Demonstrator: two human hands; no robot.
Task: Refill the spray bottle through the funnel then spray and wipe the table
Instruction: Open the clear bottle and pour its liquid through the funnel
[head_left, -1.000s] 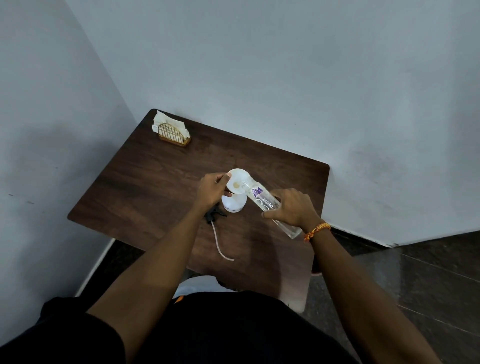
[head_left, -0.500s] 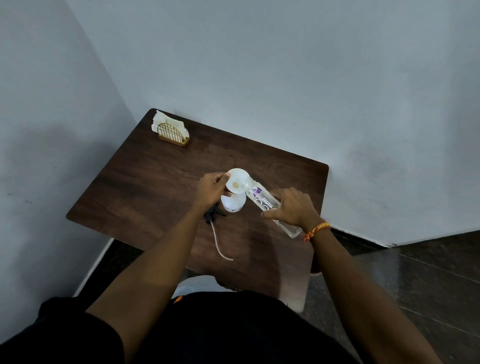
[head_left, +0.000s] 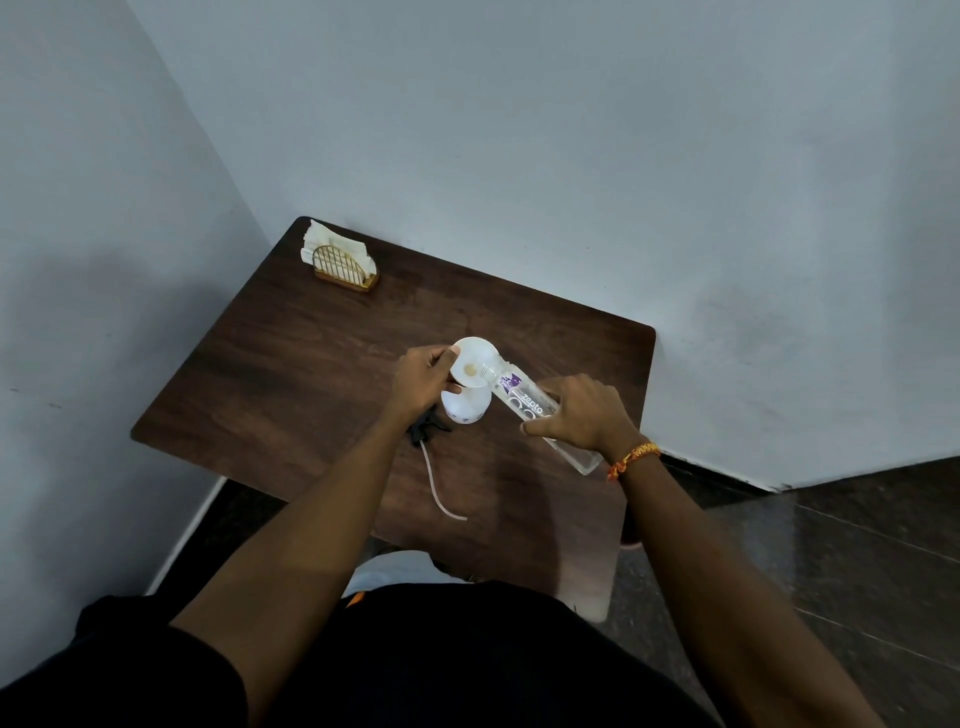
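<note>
Spray bottle, a small white rounded plastic one (head_left: 466, 407), stands uncapped near the middle of the dark wood-grain desk (head_left: 270, 374), directly under the white plastic funnel (head_left: 472, 362) seated in its neck. Going from the left: a gold wire napkin holder with white tissues (head_left: 343, 262) sits well apart at the far left corner. The left hand (head_left: 423, 379) comes next, thumb and fingers pinching the funnel's near-left rim. Just below it, the black trigger sprayer head with its pale dip tube (head_left: 430, 457) lies on the desk beside the bottle. Right of the funnel, a clear plastic water bottle with a purple label (head_left: 522, 402) is tipped, its long axis running from lower right up to upper left, mouth resting at the funnel's right edge. The right hand (head_left: 584, 413) wraps round its middle from above.

The pour appears to be under way, though no stream is visible. Everything turns on the mouth staying over the bowl, so the left hand, the nearer one, should steady it.
</note>
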